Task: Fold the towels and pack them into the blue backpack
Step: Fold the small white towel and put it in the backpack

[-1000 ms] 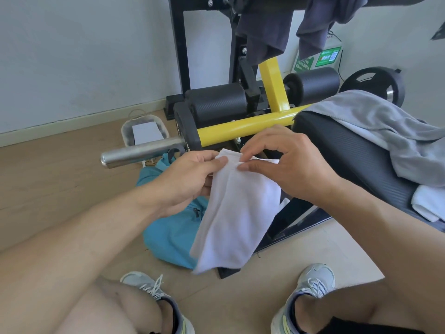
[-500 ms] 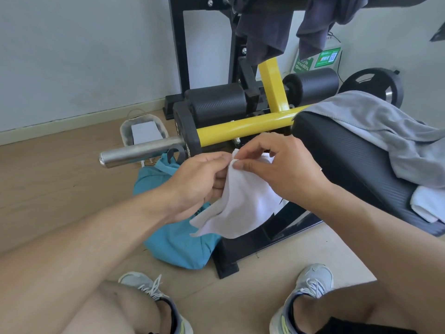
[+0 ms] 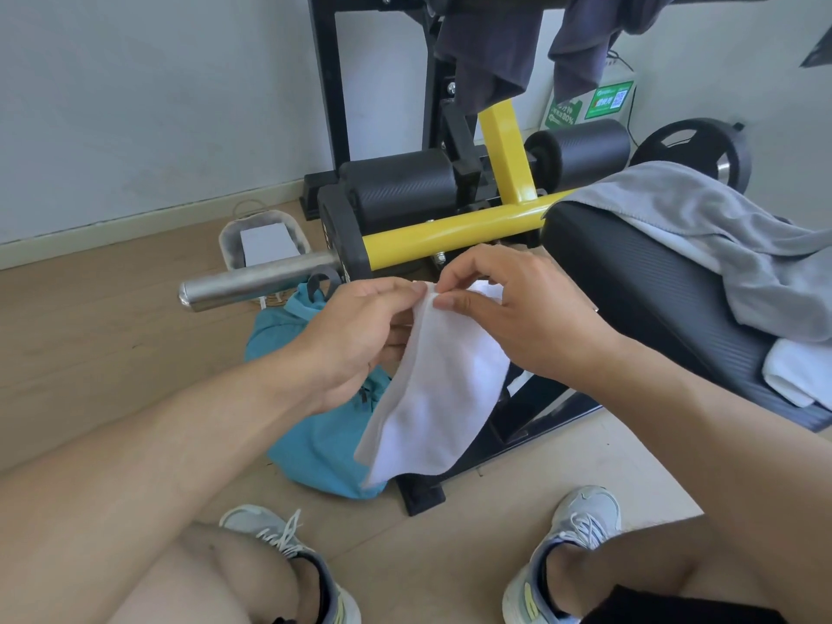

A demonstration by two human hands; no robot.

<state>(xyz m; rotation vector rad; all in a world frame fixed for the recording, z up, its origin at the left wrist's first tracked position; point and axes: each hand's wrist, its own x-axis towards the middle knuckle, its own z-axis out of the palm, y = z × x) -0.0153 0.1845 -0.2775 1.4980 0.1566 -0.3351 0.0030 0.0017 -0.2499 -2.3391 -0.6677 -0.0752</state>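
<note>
A small white towel [image 3: 441, 389] hangs folded lengthwise in front of me, held at its top edge. My left hand [image 3: 360, 335] pinches that edge from the left, and my right hand [image 3: 522, 308] pinches it from the right, fingertips almost touching. Below and behind the towel, the blue backpack [image 3: 315, 439] lies on the floor, partly hidden by my left hand and the towel. A grey towel [image 3: 720, 245] is draped over the black bench pad [image 3: 653, 317]. Another white towel [image 3: 797, 376] lies at the pad's right end.
A yellow and black gym machine [image 3: 450, 231] with a steel bar [image 3: 256, 281] stands right behind the backpack. A small basket [image 3: 265, 240] sits by the wall. Dark clothes [image 3: 490, 51] hang from the frame above. My knees and shoes [image 3: 581, 533] are on the floor below.
The towel's lower end, bunched up half a second ago, now hangs down long again. Both hands have stayed on the top edge, close together.
</note>
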